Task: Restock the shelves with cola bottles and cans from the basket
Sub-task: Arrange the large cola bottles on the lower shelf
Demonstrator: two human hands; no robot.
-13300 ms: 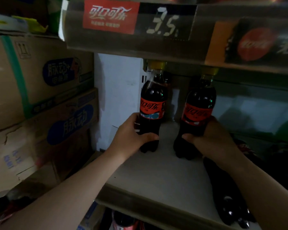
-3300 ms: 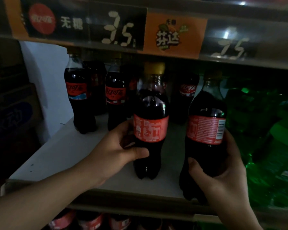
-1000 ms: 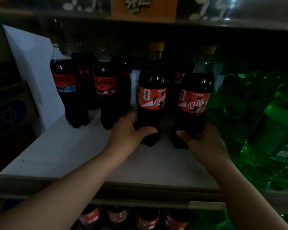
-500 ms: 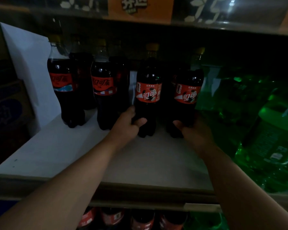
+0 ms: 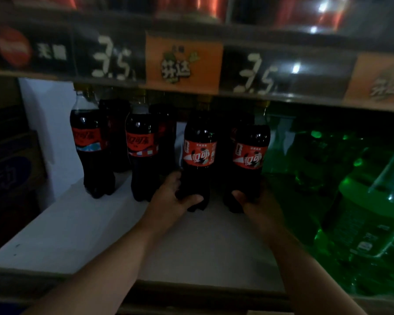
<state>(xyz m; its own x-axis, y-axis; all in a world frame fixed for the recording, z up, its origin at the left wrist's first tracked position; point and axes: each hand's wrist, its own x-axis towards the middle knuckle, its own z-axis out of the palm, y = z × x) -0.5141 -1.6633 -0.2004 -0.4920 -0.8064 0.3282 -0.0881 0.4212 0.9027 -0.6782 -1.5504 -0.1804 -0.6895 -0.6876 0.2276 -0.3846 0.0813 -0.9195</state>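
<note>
- The left hand (image 5: 173, 201) has its grip wrapped round the lower body of one cola bottle (image 5: 199, 160), thumb across the near side; the right hand (image 5: 251, 201) clasps the base of a second cola bottle (image 5: 250, 160) just to its right.
- Both bottles stand upright on the pale shelf (image 5: 89, 235), towards the far middle, labels facing out.
- Judged by the dark fill, each is full and fairly heavy. The plastic is smooth and gives a little, so a low hold near the base, as here, should steady it better than one at the narrow neck.
- Left of them stand two more rows of cola bottles (image 5: 89, 144), close beside the left hand.
- Green bottles in shrink wrap (image 5: 362, 201) crowd the right side, near the right wrist.
- The price strip (image 5: 180, 62) overhead leaves little room above the caps.
</note>
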